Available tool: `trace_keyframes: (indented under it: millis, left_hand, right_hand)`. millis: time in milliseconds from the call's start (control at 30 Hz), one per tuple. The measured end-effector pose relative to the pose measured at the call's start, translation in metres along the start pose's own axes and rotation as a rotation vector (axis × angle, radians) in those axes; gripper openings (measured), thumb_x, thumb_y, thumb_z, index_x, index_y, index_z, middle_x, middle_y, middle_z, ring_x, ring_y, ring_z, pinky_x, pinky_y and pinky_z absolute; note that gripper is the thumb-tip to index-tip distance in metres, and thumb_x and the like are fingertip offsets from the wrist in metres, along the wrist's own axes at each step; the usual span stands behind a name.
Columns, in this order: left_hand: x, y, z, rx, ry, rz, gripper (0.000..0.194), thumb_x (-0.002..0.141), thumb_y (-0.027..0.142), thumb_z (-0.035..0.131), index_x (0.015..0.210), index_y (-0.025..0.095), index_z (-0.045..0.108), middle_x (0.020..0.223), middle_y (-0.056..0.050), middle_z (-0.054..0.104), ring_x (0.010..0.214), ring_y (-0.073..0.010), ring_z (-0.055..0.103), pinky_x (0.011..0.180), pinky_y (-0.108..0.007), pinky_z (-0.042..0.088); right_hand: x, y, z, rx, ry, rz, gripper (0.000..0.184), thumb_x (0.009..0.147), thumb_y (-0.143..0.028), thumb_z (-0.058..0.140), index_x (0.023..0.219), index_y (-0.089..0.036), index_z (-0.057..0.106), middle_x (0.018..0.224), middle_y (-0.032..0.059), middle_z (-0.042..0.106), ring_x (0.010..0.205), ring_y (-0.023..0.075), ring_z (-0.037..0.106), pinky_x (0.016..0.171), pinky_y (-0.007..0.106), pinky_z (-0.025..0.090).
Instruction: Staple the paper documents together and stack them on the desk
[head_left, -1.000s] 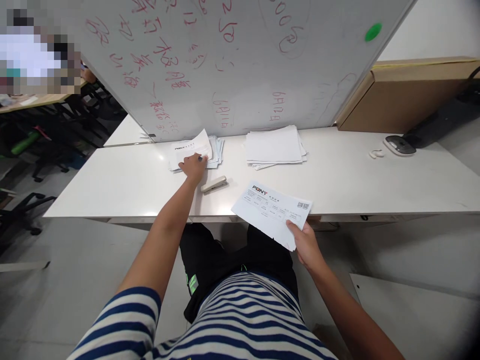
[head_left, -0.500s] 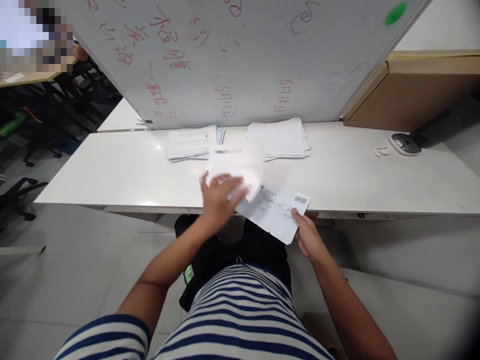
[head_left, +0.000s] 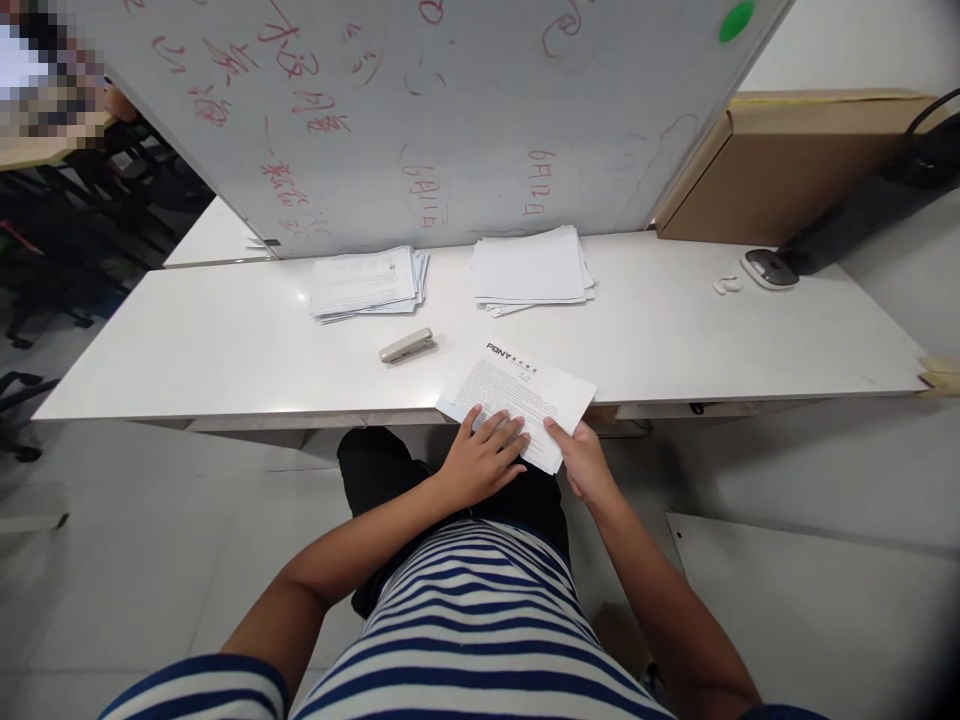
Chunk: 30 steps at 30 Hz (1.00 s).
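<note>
A small bundle of printed sheets (head_left: 517, 385), headed "PONY", lies tilted across the desk's front edge, partly overhanging it. My right hand (head_left: 589, 462) grips the lower right side, thumb on top and fingers underneath. Spread flat on the lower part of the top page are the fingers of my left hand (head_left: 487, 455). Beyond the bundle, a beige stapler (head_left: 407, 345) rests on the desk, touched by neither hand. One stack of printed papers (head_left: 364, 283) sits behind it to the left, and a stack of blank-faced papers (head_left: 529, 268) to the right.
The white desk (head_left: 187, 340) runs across the view, with a whiteboard (head_left: 465, 120) with red writing standing at its back. To the right are a cardboard box (head_left: 772, 180), a computer mouse (head_left: 770, 268), a small white object (head_left: 725, 286) and a black device (head_left: 877, 210).
The blurred sheet my left hand was turning now lies flat on the bundle, with that hand on it. The stapler, hidden before, shows now. The view has shifted slightly.
</note>
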<state>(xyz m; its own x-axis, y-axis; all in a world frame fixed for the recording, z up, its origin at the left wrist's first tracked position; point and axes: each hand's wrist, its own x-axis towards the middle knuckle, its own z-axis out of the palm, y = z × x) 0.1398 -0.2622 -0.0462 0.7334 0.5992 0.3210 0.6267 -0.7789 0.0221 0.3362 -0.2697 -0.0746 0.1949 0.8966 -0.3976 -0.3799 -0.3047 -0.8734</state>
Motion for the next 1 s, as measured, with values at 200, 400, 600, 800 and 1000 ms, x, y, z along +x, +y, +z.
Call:
trace_keyframes:
  millis: [200, 400, 600, 800, 1000]
  left_hand:
    - [-0.006, -0.004, 0.011, 0.100, 0.064, 0.039, 0.033, 0.097, 0.032, 0.053, 0.129, 0.029, 0.060, 0.143, 0.000, 0.057, 0.135, -0.0250, 0.048, 0.122, -0.053, 0.020]
    - [-0.008, -0.020, -0.002, 0.069, 0.083, 0.045, 0.044, 0.094, 0.050, 0.054, 0.133, 0.030, 0.056, 0.149, -0.004, 0.051, 0.142, -0.0270, 0.040, 0.123, -0.054, 0.012]
    - [0.012, -0.093, -0.032, 0.010, 0.186, -0.586, 0.050, 0.098, 0.047, 0.043, 0.142, 0.023, 0.049, 0.155, -0.012, 0.041, 0.148, -0.0340, 0.025, 0.120, -0.058, 0.015]
    - [0.029, -0.162, -0.026, -0.077, 0.076, -0.898, 0.053, 0.102, 0.046, 0.024, 0.138, 0.023, 0.055, 0.153, -0.010, 0.044, 0.147, -0.0371, 0.025, 0.115, -0.065, 0.017]
    - [0.022, -0.175, -0.027, -0.170, 0.024, -0.729, 0.050, 0.103, 0.042, 0.024, 0.129, 0.027, 0.064, 0.144, -0.002, 0.056, 0.142, -0.0275, 0.037, 0.118, -0.054, 0.020]
  right_hand:
    - [-0.003, 0.005, 0.002, 0.022, -0.048, 0.034, 0.054, 0.062, -0.039, 0.088, 0.109, -0.018, 0.071, 0.111, 0.0109, 0.075, 0.100, 0.0318, 0.071, 0.093, 0.050, 0.055]
    - [-0.001, 0.004, -0.011, -0.099, -0.093, 0.003, 0.054, 0.062, -0.039, 0.088, 0.108, -0.018, 0.072, 0.115, 0.0105, 0.074, 0.106, 0.0318, 0.070, 0.099, 0.052, 0.051]
    - [0.000, -0.027, -0.020, -0.122, -0.117, 0.016, 0.056, 0.058, -0.037, 0.091, 0.108, -0.019, 0.073, 0.120, 0.0107, 0.072, 0.113, 0.0321, 0.066, 0.107, 0.053, 0.045]
    - [0.000, -0.041, 0.000, -0.055, -0.184, 0.091, 0.060, 0.051, -0.035, 0.094, 0.105, -0.018, 0.074, 0.120, 0.0109, 0.071, 0.116, 0.0338, 0.065, 0.109, 0.055, 0.043]
    - [0.001, -0.041, 0.022, -0.109, -0.229, 0.182, 0.057, 0.049, -0.031, 0.094, 0.101, -0.018, 0.073, 0.117, 0.0105, 0.073, 0.112, 0.0331, 0.067, 0.109, 0.054, 0.043]
